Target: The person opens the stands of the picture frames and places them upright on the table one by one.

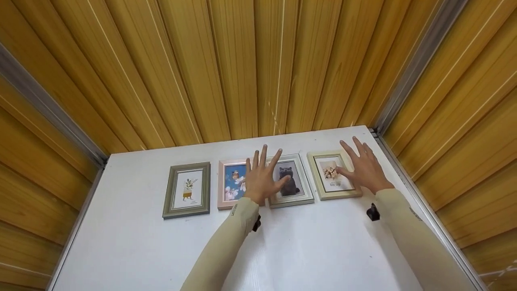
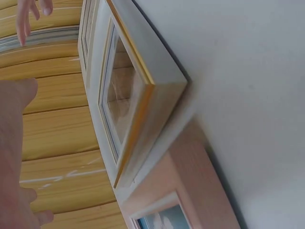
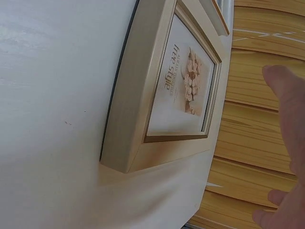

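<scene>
Four picture frames lie flat in a row at the far side of a white table [image 1: 133,242]. From the left they are a grey-green frame [image 1: 187,190] with a plant print, a pink frame [image 1: 230,184], a silver-white frame [image 1: 293,182] with a black cat picture, and a cream-gold frame [image 1: 329,176] with a flower print. My left hand [image 1: 264,167] is spread open over the joint between the pink and cat frames. My right hand [image 1: 357,161] is spread open over the cream frame's right side. In the wrist views the white frame [image 2: 143,95], pink frame [image 2: 190,181] and cream frame [image 3: 157,95] appear close up, with both palms [image 2: 12,143] [image 3: 290,143] held a little off them.
Yellow wood-panelled walls [image 1: 242,60] enclose the table at the back and on both sides, with grey metal rails [image 1: 412,64] in the corners. The near half of the white table bears only my sleeved forearms.
</scene>
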Available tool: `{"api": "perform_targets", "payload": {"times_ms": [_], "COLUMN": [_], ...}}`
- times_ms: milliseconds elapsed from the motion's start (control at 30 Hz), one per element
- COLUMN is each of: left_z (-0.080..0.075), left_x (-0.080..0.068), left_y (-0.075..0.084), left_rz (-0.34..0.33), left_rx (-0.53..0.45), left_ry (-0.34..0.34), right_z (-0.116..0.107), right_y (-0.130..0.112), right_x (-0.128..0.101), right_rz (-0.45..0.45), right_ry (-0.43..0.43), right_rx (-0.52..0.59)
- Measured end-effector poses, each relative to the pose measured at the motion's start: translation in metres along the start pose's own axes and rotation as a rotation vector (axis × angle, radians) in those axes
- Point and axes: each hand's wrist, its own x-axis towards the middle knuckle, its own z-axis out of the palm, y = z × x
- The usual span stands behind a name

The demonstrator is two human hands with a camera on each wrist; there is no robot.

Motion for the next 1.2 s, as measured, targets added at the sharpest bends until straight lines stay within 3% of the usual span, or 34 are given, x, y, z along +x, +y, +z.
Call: {"api": "perform_targets", "payload": {"times_ms": [300,567,933,1067,1200], "left_z": [0.008,0.022,0.025,0.028,0.028], "left_x": [0.022,0.030,0.044,0.044,0.043], "left_y": [0.039,0.065,0.103,0.114,0.125], "left_rz": [-0.061,-0.076,-0.091,-0.114,-0.195], "left_rx": [-0.040,-0.069,-0.108,-0.166,-0.319], "left_ry": [-0.080,-0.103,-0.159,-0.170,-0.158], "right_z": [-0.001,0.002,0.004,0.007,0.009], "right_y": [0.004,0.005,0.003,0.003,0.002], "right_x": [0.009,0.010,0.012,0.010,0.009], "right_rz": [0.037,0.111,0.187,0.179,0.194], "right_ry": [-0.029,-0.116,-0.168,-0.164,-0.185], "right_rx": [0.058,0.097,0.153,0.167,0.180]}}
